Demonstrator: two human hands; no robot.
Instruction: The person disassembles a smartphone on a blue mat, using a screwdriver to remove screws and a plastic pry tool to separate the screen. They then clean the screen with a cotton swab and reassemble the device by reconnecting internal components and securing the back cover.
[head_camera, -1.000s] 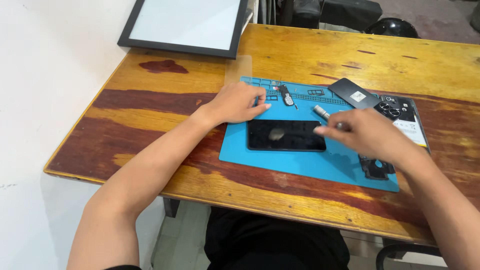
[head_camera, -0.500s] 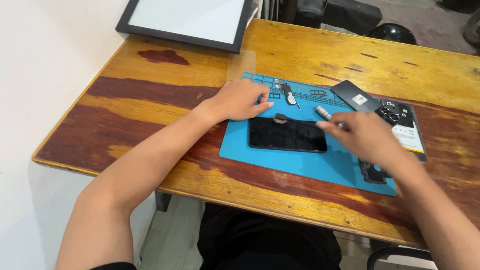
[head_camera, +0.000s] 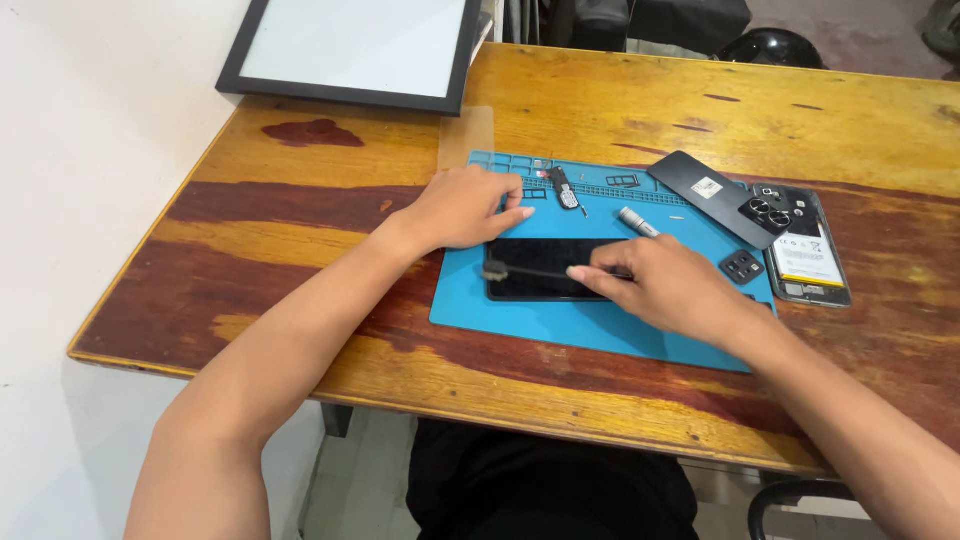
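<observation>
A black phone screen lies face up on a blue repair mat. My left hand rests palm down on the mat's top left corner, fingertips just above the screen's upper edge. My right hand sits over the screen's right end, shut on a thin dark tool. The tool reaches left across the glass, and its tip is near the screen's left edge. A silver cylindrical piece sticks out behind my right hand; I cannot tell whether it belongs to the tool.
A black back cover, an opened phone body with its battery showing and a small black camera part lie at the mat's right. A small dark tool, a clear plastic sheet and a black-framed white panel are further back on the wooden table.
My right hand has moved left onto the screen's right end, and the thin tool now lies across the glass. My left hand has stayed at the mat's top left.
</observation>
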